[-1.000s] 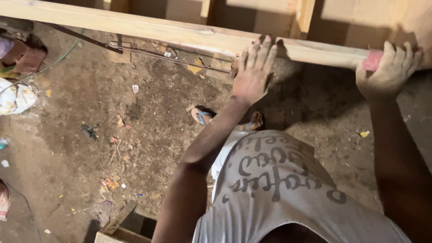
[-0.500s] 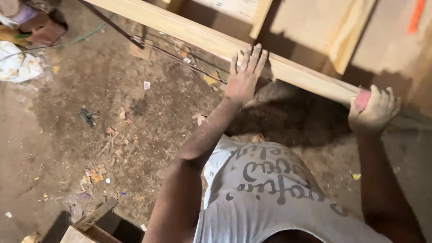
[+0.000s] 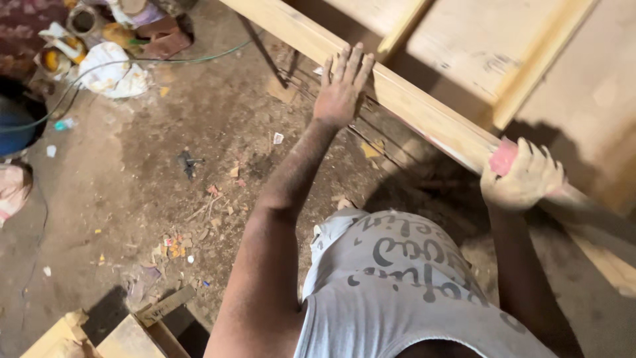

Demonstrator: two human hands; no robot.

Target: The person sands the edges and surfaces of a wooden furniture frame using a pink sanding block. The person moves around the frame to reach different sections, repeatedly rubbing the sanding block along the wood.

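A long pale wooden rail (image 3: 424,116) runs diagonally from the top centre of the frame down toward the right edge, forming the near edge of a larger wooden frame (image 3: 464,59) of boards and cross-battens that fills the upper right. The left hand (image 3: 341,89) lies flat on the rail near the top centre, fingers straight and slightly spread, palm pressed on the wood and gripping nothing. The right hand (image 3: 523,179), dusted pale, sits further down the rail at the right, its fingers curled closed around a pink block (image 3: 503,157) (only its upper end shows above the knuckles) that rests against the rail. Below the hands, the person's grey printed shirt (image 3: 404,285) fills the lower centre. The dirt floor (image 3: 146,199) at left is littered with wood scraps, and a green cable (image 3: 165,61) loops toward a heap of cloth and tins (image 3: 109,46) in the upper left. Pale wood offcuts (image 3: 129,338) lie at the lower left edge.
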